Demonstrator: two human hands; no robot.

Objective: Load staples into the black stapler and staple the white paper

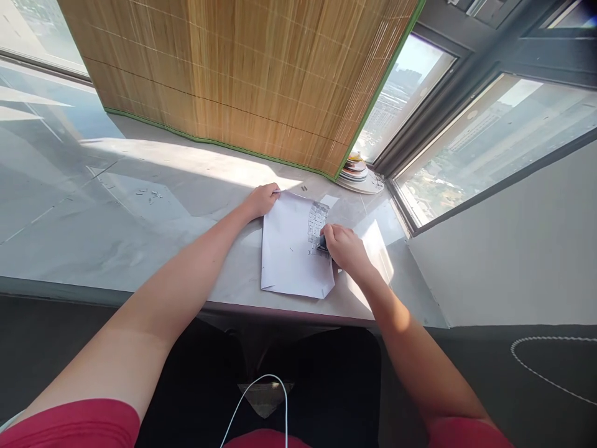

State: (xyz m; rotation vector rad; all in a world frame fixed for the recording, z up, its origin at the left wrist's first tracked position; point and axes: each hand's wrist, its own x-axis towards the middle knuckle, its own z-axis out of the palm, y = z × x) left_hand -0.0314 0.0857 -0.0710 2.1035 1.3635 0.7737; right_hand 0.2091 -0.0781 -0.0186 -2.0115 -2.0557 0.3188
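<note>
A sheaf of white paper (286, 249) lies on the marble-look sill, its lower corners folded. Dense rows of small grey marks that look like staples (318, 218) cover its right side. My left hand (262, 200) is closed on the paper's upper left corner. At the right edge, my right hand (344, 244) wraps round a small black stapler (323, 242), pressed against the lower part of the marked area. Most of the stapler is hidden by my fingers.
A bamboo blind (242, 74) with green edging hangs just behind the paper. Stacked plates or discs (355, 169) stand in the window corner. Small scraps (152, 196) lie to the left, and two tiny grey pieces (304, 188) lie above the paper. A white cable (285, 398) loops over my lap.
</note>
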